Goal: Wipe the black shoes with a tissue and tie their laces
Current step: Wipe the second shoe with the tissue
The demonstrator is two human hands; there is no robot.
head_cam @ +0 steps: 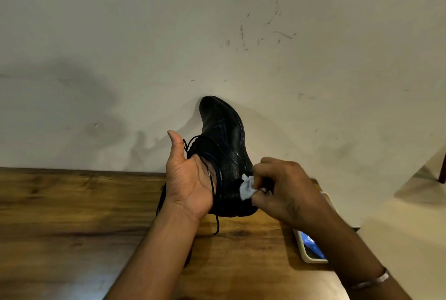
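While the left hand (190,179) holds the black shoe (224,145) toe-up above the tabletop's (72,203) far edge, the right hand (284,191) pinches the tissue (246,188) against its right side, laces (212,186) dangling.

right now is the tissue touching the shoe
Touching: in the head view the crumpled tissue, pinched in the right hand, is pressed against the black shoe side with no gap.
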